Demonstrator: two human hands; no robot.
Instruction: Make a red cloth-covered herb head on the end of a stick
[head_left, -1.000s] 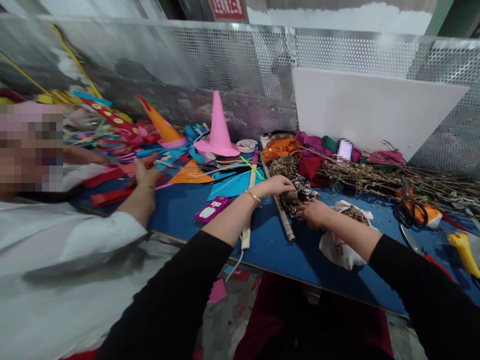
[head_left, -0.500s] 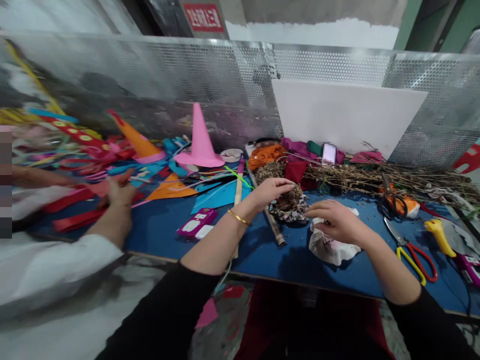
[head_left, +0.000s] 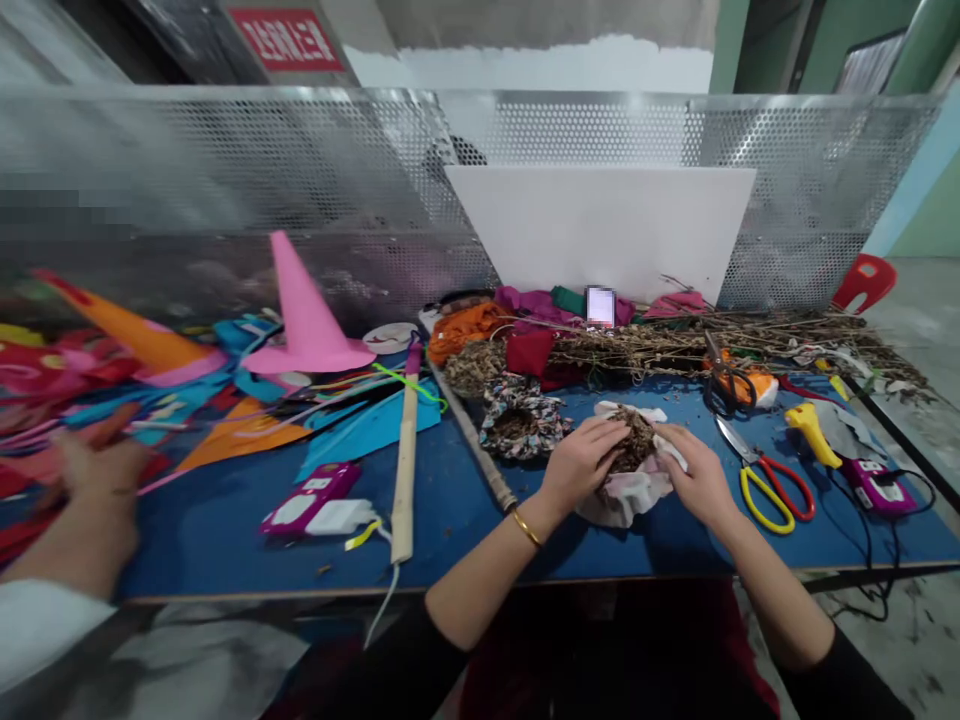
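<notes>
My left hand (head_left: 585,462) has its fingers closed on a brown clump of dried plant bits (head_left: 634,440), down in the mouth of a white cloth pouch (head_left: 626,505). On the pouch's right side, my right hand (head_left: 696,478) grips the cloth rim with curled fingers. Part of the pouch is hidden behind both hands. Just left of them sits a dark patterned cloth pouch (head_left: 525,418) with more dried material inside it. A pile of crumbled dried plant (head_left: 474,368) lies behind that pouch.
Long dried stems (head_left: 660,345) stretch across the back, near a phone (head_left: 600,306). Red-and-yellow scissors (head_left: 769,490), dark scissors (head_left: 727,380) and a yellow-handled tool (head_left: 814,435) lie right. Leftward are a wooden stick (head_left: 405,480), pink cone hat (head_left: 304,320) and another person's hand (head_left: 101,490).
My left hand has moved from the patterned pouch to the white pouch, bringing dried plant bits there. My right hand now holds the white cloth's edge. The view has swung right.
</notes>
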